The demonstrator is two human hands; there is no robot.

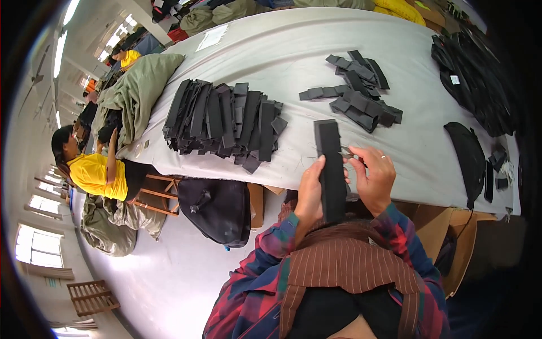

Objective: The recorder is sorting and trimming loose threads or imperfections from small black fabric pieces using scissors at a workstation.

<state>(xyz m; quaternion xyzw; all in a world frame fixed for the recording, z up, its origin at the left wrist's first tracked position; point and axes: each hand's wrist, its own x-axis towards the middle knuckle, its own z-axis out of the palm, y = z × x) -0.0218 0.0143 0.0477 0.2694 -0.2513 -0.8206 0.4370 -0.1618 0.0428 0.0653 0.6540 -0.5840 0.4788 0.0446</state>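
Note:
My left hand (309, 189) is closed around the lower part of a long, flat black fabric strip (329, 147), with the thumb along its left edge. The strip stands nearly upright in the view, over the table's near edge. At its right edge is my right hand (374, 176), its thumb and forefinger brought together in a pinch. Something small and thin shows at those fingertips, too small to name. Left of the strip, a large pile of similar black strips (220, 121) lies on the white-covered table (271, 51). Beyond my right hand, several more dark strips (361, 96) lie loosely heaped.
Black bags or bag parts (471, 82) lie at the right, with a curved black piece (466, 158) nearer. A black case (214, 212) and a cardboard box (446, 237) stand below the table edge. A person in a yellow shirt (101, 175) works at the left beside olive fabric (135, 90).

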